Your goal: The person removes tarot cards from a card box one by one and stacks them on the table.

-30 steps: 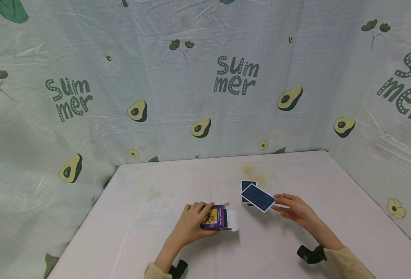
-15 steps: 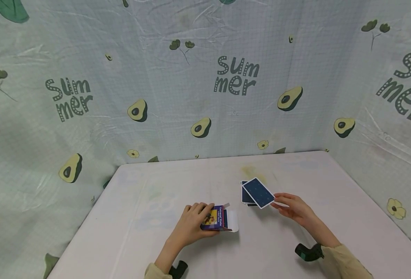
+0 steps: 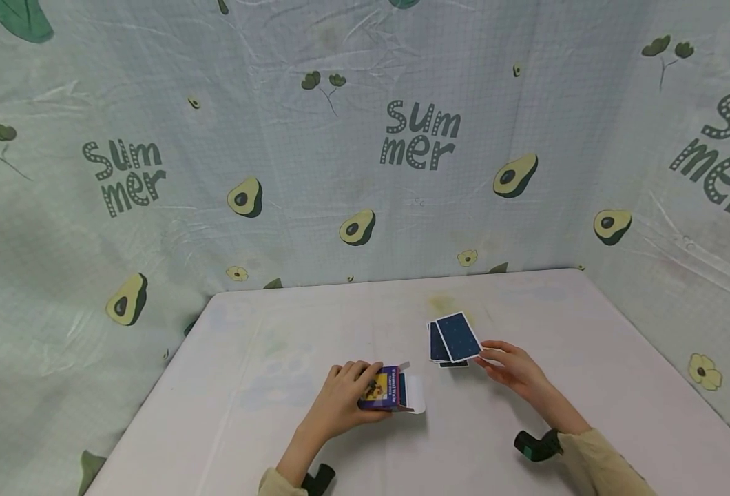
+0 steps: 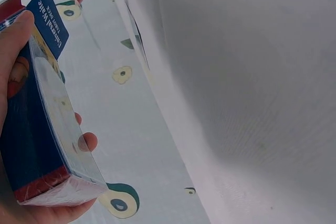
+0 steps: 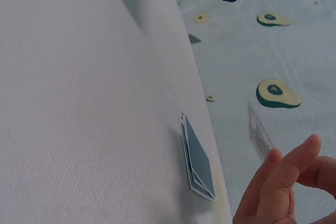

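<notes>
My left hand (image 3: pixel 343 396) grips a tarot card box (image 3: pixel 376 387) from its left side, thumb below and fingers over the top. The box is purple and yellow, its open end facing right with a white flap (image 3: pixel 416 396) hanging out and dark blue card backs inside. In the left wrist view, the lettering on the box's blue flap (image 4: pixel 50 22) reads Universal Waite Tarot Deck. My right hand (image 3: pixel 514 368) pinches one blue-backed tarot card (image 3: pixel 461 334) by its near right corner. That card overlaps a small stack of cards (image 3: pixel 436 344) on the table.
A white cloth covers the table (image 3: pixel 290 344). Behind and beside it hangs a pale curtain (image 3: pixel 315 172) printed with avocados and lettering. Black wrist cameras sit at both of my wrists, the right camera (image 3: pixel 537 446) low over the cloth.
My right hand has moved slightly left and turned the card from slanting across toward lengthwise over the stack. The left hand and box have stayed nearly in place.
</notes>
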The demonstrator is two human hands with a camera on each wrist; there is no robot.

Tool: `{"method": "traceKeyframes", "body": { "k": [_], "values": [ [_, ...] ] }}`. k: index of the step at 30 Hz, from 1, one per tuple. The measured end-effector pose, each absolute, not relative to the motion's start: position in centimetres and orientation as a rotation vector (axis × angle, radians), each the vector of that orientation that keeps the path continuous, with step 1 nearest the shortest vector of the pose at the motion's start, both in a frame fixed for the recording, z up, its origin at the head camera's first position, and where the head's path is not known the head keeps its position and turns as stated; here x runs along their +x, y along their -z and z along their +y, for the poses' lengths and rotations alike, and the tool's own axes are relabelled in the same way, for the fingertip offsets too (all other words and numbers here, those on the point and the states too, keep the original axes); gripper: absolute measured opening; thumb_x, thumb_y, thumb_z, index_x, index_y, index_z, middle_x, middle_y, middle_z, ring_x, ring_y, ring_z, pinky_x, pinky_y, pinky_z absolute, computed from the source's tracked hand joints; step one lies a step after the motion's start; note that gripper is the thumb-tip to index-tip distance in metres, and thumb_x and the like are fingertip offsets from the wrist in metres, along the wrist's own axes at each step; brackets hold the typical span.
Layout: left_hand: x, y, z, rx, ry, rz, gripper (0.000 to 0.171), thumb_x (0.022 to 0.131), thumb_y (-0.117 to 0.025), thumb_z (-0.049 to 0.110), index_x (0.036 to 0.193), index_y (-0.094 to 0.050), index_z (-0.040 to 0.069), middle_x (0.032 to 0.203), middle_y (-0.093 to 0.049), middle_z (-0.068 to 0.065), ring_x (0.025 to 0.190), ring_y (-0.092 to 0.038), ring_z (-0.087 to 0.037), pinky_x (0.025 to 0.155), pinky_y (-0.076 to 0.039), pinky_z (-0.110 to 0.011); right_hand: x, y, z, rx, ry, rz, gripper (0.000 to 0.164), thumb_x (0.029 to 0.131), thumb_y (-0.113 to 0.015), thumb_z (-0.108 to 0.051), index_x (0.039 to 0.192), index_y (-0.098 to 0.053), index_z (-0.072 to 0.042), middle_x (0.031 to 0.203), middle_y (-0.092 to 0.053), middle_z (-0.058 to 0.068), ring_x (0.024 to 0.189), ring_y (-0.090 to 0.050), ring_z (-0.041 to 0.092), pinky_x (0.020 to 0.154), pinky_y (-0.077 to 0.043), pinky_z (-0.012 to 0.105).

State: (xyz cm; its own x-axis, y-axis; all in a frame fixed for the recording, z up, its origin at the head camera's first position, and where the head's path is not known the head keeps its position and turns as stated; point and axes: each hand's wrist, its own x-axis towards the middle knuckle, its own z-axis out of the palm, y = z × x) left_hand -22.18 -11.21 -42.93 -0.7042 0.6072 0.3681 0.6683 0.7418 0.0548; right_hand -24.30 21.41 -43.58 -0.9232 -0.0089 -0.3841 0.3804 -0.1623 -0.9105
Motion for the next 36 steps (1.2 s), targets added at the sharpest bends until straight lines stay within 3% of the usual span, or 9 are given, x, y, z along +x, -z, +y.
{"method": "traceKeyframes", "body": {
  "k": [21, 36],
  "values": [
    [-22.4, 42.9, -10.8, -1.014, 0.261, -2.573, 0.078, 0.065, -0.068, 0.058, 0.129, -0.047, 0.018, 0.109, -0.056, 0.002, 0.097, -0.052, -0.013, 0.078, -0.039, -0.034, -25.8, 44.3, 20.7, 0.502, 2.198, 1.799, 0.053, 0.091, -0.050, -0.009, 0.137, -0.028, 0.006, 0.081, -0.060, -0.002, 0.076, -0.061, 0.008, 0.066, -0.047, 0.013],
    [-22.3, 42.7, -10.6, -1.019, 0.245, -2.595, 0.077, 0.066, -0.068, 0.059, 0.129, -0.047, 0.018, 0.109, -0.056, 0.002, 0.096, -0.052, -0.013, 0.078, -0.039, -0.034, -26.7, 45.6, 20.3, 0.372, 2.255, 1.772, 0.058, 0.087, -0.055, -0.003, 0.134, -0.026, 0.013, 0.076, -0.062, -0.002, 0.072, -0.061, 0.005, 0.066, -0.049, 0.015]
  ]
}}
